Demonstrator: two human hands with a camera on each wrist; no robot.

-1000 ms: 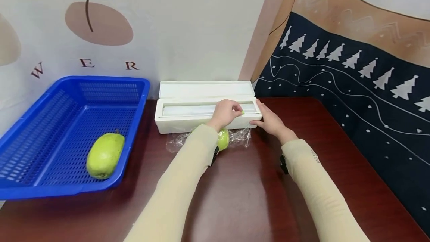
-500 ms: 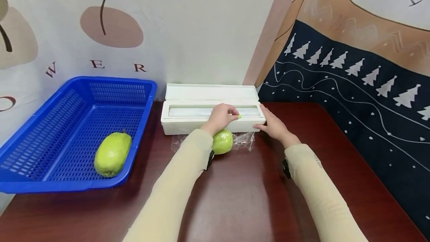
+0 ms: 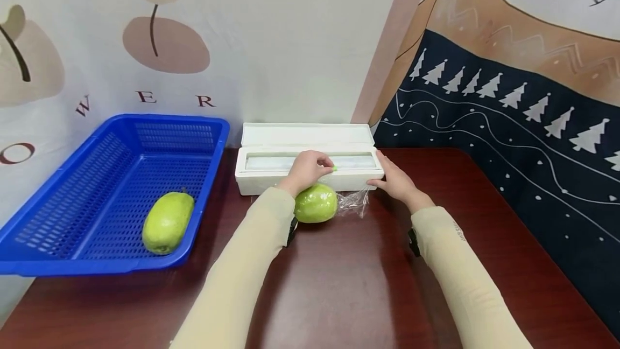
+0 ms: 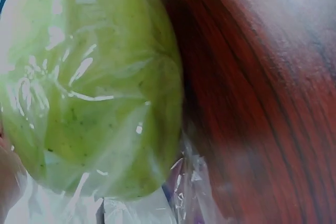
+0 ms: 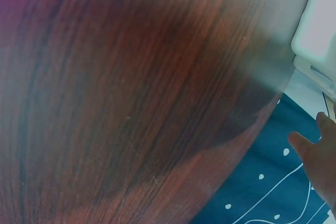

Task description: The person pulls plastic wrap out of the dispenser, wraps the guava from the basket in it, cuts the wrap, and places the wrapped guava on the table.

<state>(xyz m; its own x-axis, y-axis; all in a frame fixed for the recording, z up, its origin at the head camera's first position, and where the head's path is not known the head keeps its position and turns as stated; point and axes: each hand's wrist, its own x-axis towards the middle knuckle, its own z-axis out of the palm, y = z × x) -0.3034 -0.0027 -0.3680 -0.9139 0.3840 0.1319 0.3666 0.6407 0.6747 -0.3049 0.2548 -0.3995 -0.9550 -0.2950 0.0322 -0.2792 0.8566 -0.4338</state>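
Note:
A white cling film box (image 3: pixel 261 183) stands at the back of the table with its lid raised, a roll of film (image 3: pixel 266 163) inside. My left hand (image 3: pixel 305 170) pinches a small bright green slider (image 3: pixel 334 168) on the box's front edge, right of its middle. At the box's right end rests my right hand (image 3: pixel 396 179), fingers extended along the side and thumb at the front. An oval green fruit (image 3: pixel 316 204), papaya-like, lies before the box under my left wrist. Clear film (image 4: pixel 89 140) covers it tightly, with crumpled film (image 3: pixel 353 203) trailing to the right.
To the left is a blue plastic basket (image 3: pixel 108 176) with slotted walls, holding another green fruit (image 3: pixel 168 222) without visible film. The dark red wooden table (image 3: pixel 339 284) reaches a patterned cloth (image 3: pixel 508 133) on the right. A light printed backdrop (image 3: pixel 290 53) hangs behind.
My left hand has slid left along the box's front edge with the green slider, uncovering more of the wrapped fruit. My right hand stays at the box's end. The head view has shifted slightly.

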